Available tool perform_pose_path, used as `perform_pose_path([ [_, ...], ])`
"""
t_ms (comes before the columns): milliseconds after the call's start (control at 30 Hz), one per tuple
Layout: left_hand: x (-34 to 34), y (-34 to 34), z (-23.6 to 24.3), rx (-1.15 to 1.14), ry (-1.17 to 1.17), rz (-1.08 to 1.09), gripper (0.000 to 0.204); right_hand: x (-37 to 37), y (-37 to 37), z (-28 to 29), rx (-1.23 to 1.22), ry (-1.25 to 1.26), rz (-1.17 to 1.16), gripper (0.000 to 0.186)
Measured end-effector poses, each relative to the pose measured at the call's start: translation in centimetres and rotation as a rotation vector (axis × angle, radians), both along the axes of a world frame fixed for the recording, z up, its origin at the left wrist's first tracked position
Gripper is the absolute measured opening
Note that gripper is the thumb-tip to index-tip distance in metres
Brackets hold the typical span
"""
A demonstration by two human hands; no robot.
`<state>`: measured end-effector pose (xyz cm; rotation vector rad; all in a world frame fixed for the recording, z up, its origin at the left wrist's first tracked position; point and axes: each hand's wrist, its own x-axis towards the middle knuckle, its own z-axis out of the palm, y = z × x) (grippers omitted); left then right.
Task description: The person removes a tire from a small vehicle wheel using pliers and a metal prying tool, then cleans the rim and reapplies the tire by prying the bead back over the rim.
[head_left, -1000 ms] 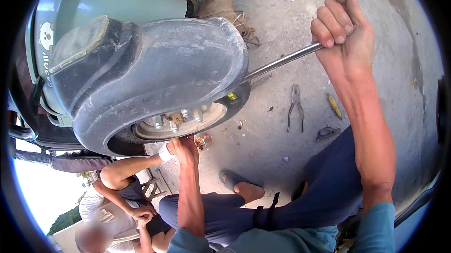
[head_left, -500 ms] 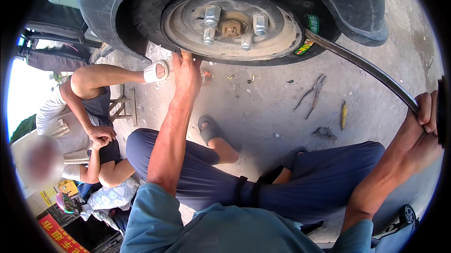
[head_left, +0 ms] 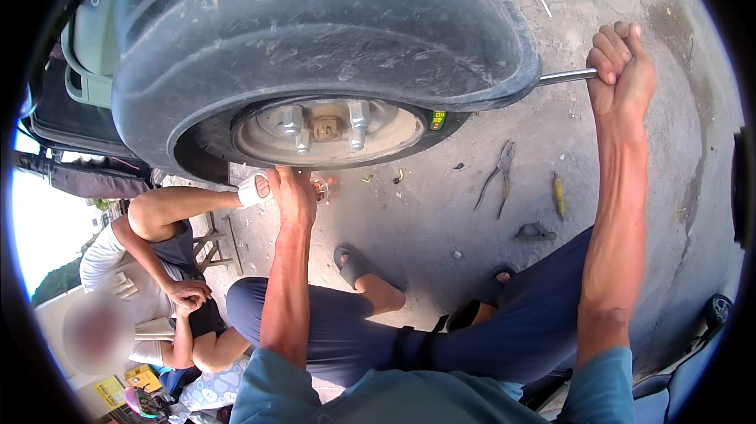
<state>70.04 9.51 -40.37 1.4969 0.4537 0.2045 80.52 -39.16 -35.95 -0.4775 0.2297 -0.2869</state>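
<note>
Metal bar and right hand have swung from the lower right of the wheel to its upper right within the last half second; the bar, which then showed all the way to the wheel's rim, is now mostly hidden by the dark fender, with only a short stretch jutting out to the right of the wheel; the left hand is, as before, at the wheel's lower edge. Silvery lug nuts stand around a brownish hub nut at the wheel's middle; the fender arches over the wheel and blocks the bar's far end; pliers, a slim yellow thing and a dark object lie on the ground, below and right of the wheel; a seated person is below and left of it. Right-hand fingers are curled round the bar, the right forearm upright; the left forearm rises from below the wheel, fingers partly hidden; whether they grip, I cannot tell.
</note>
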Motion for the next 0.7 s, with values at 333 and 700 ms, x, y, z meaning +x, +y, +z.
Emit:
perform_pose_path([
  [333, -0.3, 1.7, 0.2, 0.032, -0.01, -0.079, 0.078, 5.4, 2.2, -0.5, -0.023, 0.205, -0.137, 0.025],
  [700, -2.1, 0.6, 5.3, 0.27, 0.221, -0.331, 0.055, 8.8, 2.8, -2.8, -0.013, 0.217, -0.152, 0.022],
])
